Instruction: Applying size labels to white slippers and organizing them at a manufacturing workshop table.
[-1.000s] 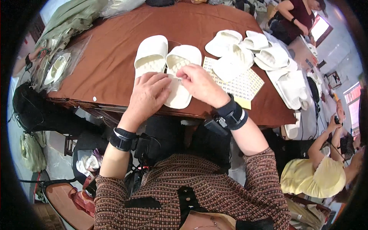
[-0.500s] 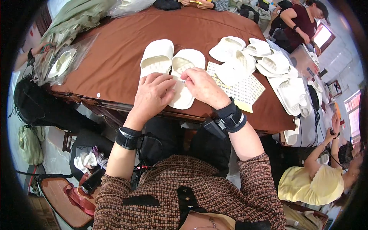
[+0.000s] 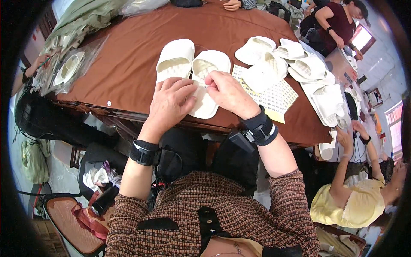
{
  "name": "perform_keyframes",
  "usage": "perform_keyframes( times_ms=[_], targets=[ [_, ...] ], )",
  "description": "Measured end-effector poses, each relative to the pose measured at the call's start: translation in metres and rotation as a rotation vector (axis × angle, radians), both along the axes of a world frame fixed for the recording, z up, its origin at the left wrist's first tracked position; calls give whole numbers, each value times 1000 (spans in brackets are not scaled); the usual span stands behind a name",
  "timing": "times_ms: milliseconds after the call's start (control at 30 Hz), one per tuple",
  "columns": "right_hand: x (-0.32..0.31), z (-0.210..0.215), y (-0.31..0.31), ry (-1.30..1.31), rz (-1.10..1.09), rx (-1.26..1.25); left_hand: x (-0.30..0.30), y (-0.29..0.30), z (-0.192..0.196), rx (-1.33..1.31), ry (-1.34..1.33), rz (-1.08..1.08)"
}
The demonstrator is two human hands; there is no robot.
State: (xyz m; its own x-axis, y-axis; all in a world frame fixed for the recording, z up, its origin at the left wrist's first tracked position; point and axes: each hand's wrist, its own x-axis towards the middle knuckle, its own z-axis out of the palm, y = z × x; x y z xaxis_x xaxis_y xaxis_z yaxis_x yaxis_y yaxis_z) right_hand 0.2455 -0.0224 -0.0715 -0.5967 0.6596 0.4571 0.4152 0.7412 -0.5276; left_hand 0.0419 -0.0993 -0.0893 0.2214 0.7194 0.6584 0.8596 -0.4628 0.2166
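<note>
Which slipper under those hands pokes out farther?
The left slipper, partly under the left hand: it reaches farther across the table than the right slipper.

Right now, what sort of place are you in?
Probably a workshop: many white slippers lie on a brown-covered table, a printed sheet sits partly under one, and a person in yellow is nearby.

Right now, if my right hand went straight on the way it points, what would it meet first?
Your right hand points forward and left, so likely the right slipper of the pair, already beneath its fingertips, then the left slipper. Whether it touches already is unclear.
</note>
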Motion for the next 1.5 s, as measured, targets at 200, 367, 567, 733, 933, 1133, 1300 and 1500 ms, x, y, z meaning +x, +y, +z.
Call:
perform_keyframes(
  times_ms=[200,367,567,733,933,1133,1300,1500],
  targets=[
    [-6,1,-3,-55,-33,165,0,0,0,-4,2,0],
    [-6,2,-6,-94,-50,219,0,0,0,-8,6,3],
    [1,10,-6,-65,-20,98,0,0,0,-17,8,7],
    [3,13,-7,-116,24,162,-1,0,-1,-22,6,11],
    [0,15,0,-162,13,129,0,0,-1,-27,5,16],
    [0,17,7,-179,20,52,-1,0,-1,-24,9,13],
    [-1,21,5,-197,-7,-11,0,0,0,-20,4,16],
    [1,18,10,-146,34,-144,-1,-1,-1,-52,18,24]
  ],
)
